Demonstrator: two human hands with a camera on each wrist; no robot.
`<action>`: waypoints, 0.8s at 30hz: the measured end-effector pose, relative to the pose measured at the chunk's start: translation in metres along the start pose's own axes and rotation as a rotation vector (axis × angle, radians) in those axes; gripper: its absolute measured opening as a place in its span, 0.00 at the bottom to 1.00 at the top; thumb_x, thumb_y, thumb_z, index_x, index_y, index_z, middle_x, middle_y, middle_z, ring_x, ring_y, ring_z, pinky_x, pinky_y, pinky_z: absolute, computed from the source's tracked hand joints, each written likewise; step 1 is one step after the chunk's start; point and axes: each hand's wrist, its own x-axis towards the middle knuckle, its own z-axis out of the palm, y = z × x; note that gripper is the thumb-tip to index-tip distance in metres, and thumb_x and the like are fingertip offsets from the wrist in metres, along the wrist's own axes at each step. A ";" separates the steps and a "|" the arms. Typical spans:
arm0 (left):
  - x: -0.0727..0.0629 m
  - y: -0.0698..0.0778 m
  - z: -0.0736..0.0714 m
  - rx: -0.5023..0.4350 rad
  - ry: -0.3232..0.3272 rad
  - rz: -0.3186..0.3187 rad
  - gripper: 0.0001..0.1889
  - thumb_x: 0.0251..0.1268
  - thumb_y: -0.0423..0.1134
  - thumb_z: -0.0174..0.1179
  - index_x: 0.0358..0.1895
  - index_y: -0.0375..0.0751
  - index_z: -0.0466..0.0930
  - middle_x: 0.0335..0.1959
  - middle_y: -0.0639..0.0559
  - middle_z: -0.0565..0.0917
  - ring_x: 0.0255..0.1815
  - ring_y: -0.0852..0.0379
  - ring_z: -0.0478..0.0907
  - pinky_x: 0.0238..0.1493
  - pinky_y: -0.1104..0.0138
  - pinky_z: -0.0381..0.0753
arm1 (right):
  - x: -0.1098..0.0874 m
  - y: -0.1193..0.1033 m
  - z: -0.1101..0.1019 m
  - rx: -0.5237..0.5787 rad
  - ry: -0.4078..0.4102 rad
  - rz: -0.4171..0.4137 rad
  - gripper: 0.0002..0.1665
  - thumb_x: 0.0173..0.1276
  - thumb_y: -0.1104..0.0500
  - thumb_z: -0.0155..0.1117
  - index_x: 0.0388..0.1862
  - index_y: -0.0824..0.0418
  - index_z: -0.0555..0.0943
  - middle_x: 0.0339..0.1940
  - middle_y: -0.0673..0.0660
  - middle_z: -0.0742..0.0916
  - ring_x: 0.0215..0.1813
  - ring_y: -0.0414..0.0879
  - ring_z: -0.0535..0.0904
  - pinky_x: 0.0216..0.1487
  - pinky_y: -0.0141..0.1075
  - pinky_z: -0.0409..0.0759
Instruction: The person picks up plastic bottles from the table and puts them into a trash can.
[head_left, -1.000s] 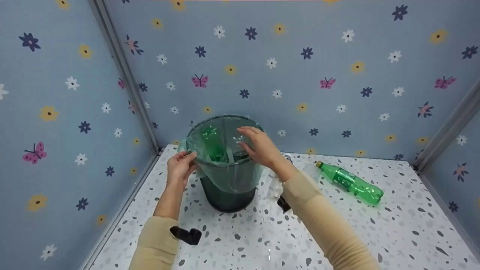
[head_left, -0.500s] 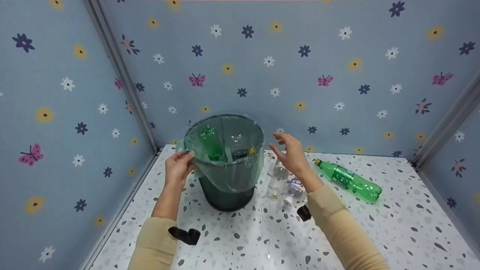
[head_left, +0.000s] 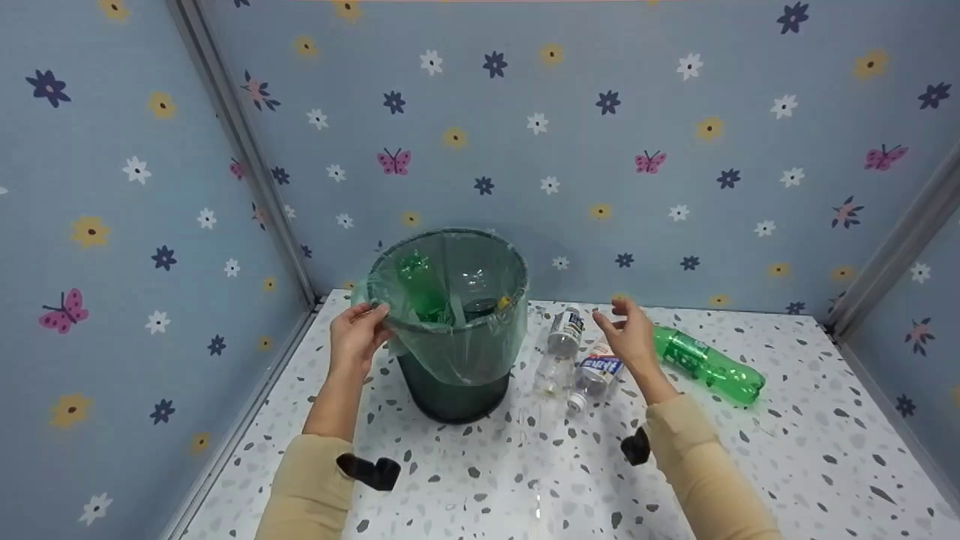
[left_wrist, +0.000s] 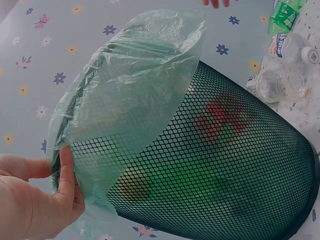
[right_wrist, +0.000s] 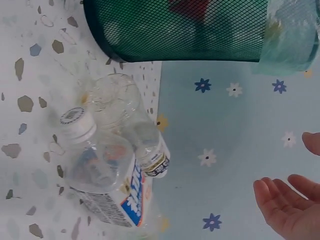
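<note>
A dark mesh trash bin [head_left: 450, 397] stands upright, its rim draped with a thin green plastic bag [head_left: 476, 360]. My left hand [head_left: 356, 337] pinches the bag and rim at the left, thumb and fingers on either side in the left wrist view. Inside the bin leans a green bottle [head_left: 422, 285]; red and yellowish shapes show blurred through the mesh [left_wrist: 240, 165]. My right hand [head_left: 632, 337] hangs with nothing in it, fingers loosely bent, in front of the cap end of another green bottle [head_left: 712, 369] lying on its side. Left of that hand lie two clear plastic bottles, one with a blue-and-white label [head_left: 600, 365].
The other clear bottle [head_left: 564, 335] lies closer to the bin, touching or nearly touching the labelled one. Everything rests on a speckled white tabletop [head_left: 480, 495]. Flower-patterned panels [head_left: 525, 150] close off the back and sides.
My right hand has moved from over the bin's mouth out to the right, past the clear bottles, to the green bottle's neck. A yellow cap shows inside the bin. The left hand keeps its pinch.
</note>
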 end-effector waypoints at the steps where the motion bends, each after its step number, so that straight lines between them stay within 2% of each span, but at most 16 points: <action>1: 0.000 0.000 0.000 0.000 -0.001 -0.001 0.25 0.64 0.31 0.50 0.61 0.29 0.54 0.43 0.45 0.67 0.26 0.63 0.72 0.30 0.73 0.75 | 0.000 0.004 0.001 -0.010 -0.009 0.033 0.27 0.61 0.57 0.60 0.54 0.72 0.68 0.49 0.70 0.75 0.45 0.61 0.75 0.45 0.48 0.73; 8: -0.002 0.001 0.000 -0.022 -0.005 0.002 0.23 0.63 0.30 0.51 0.59 0.29 0.56 0.41 0.45 0.68 0.26 0.63 0.72 0.30 0.73 0.75 | -0.003 0.029 0.009 -0.072 -0.045 0.211 0.36 0.63 0.53 0.58 0.58 0.78 0.59 0.54 0.75 0.68 0.55 0.64 0.66 0.53 0.50 0.65; 18: -0.001 0.001 0.001 -0.017 -0.004 0.009 0.23 0.63 0.30 0.52 0.59 0.28 0.56 0.42 0.44 0.69 0.26 0.63 0.73 0.31 0.72 0.75 | -0.008 0.050 0.024 -0.063 -0.065 0.465 0.46 0.62 0.50 0.58 0.60 0.81 0.49 0.59 0.78 0.61 0.61 0.66 0.56 0.61 0.49 0.57; 24: -0.001 0.000 0.000 -0.027 0.003 0.003 0.22 0.62 0.29 0.51 0.58 0.29 0.57 0.41 0.45 0.69 0.24 0.63 0.73 0.29 0.72 0.75 | -0.011 0.058 0.036 -0.050 -0.073 0.604 0.53 0.61 0.46 0.58 0.63 0.80 0.41 0.60 0.78 0.59 0.60 0.64 0.61 0.58 0.47 0.63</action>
